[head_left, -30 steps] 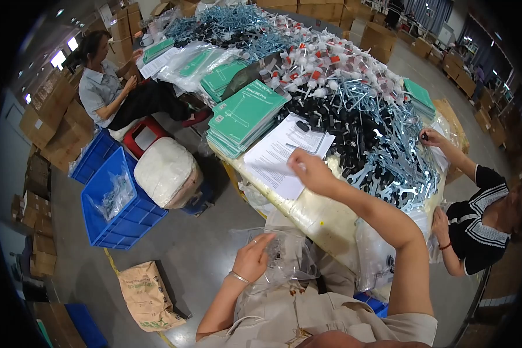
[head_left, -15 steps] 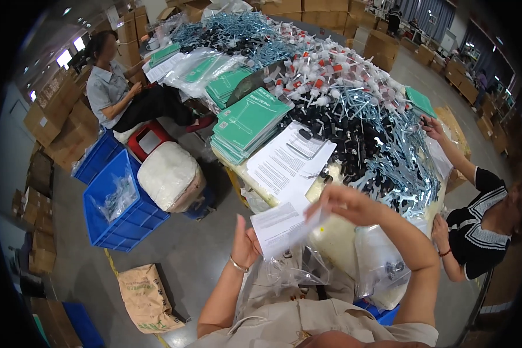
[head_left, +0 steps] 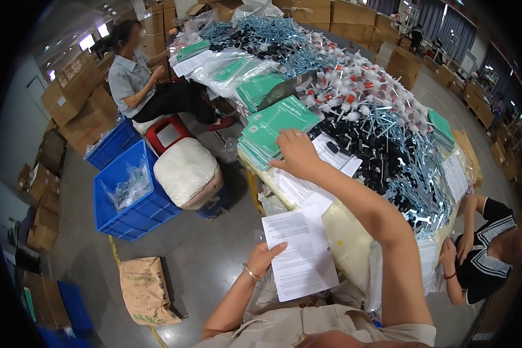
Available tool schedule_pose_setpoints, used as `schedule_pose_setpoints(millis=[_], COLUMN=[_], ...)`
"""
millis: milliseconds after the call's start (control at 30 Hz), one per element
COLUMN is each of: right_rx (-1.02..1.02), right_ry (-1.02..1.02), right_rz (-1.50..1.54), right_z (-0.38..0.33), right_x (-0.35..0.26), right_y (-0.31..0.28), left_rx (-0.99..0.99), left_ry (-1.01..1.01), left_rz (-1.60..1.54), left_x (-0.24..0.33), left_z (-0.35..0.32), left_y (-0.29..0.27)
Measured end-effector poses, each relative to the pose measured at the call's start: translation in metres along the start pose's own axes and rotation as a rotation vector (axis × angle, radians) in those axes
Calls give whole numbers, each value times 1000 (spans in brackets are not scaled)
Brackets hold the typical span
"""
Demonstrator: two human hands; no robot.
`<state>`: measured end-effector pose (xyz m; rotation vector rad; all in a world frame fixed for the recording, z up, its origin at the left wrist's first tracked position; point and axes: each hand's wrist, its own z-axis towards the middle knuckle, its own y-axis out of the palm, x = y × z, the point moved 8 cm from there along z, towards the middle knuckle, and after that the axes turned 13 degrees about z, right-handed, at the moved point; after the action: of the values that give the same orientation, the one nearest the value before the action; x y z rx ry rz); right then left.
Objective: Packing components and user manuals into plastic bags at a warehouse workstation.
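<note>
The left hand (head_left: 263,259) now alone pinches a white printed sheet (head_left: 304,258) between thumb and fingers, beside the near edge of the bench (head_left: 349,231); half a second ago, both hands were at it. The right hand (head_left: 298,153) has moved to the stack of green booklets (head_left: 277,123), fingers bent; whether they grip cannot be told. Small dark type lines the sheet; pale lettering marks the top booklet.

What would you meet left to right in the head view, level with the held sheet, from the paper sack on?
Brown paper sack → left hand → printed sheet it grips → right arm → co-worker in black top.
</note>
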<state>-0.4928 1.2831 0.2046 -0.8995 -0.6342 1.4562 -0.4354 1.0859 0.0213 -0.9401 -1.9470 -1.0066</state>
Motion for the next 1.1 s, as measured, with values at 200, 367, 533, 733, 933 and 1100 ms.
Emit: schedule_pose_setpoints(millis=[200,367,533,733,933,1100], right_rx=[-171,-209,-232,-108,239,-95], right_ry=[332,426,501,538,517,364], right_rz=[-55,129,216,211,1030,829], right_z=[24,18,18,15,-27,-102], right_x=[24,43,39,59,64,-9], right_y=[38,39,33,37,-7,-65], left_rx=[19,-3,-14,0,10,52], left_ry=[-13,-17,-10,-11,-25,-52], left_rz=[4,-7,6,-1,-76,-139], left_x=[-4,-6,-5,-10,-6,-7], left_z=[-7,-2,-4,-4,4,12], left_y=[-9,-9,-5,-4,-6,-10])
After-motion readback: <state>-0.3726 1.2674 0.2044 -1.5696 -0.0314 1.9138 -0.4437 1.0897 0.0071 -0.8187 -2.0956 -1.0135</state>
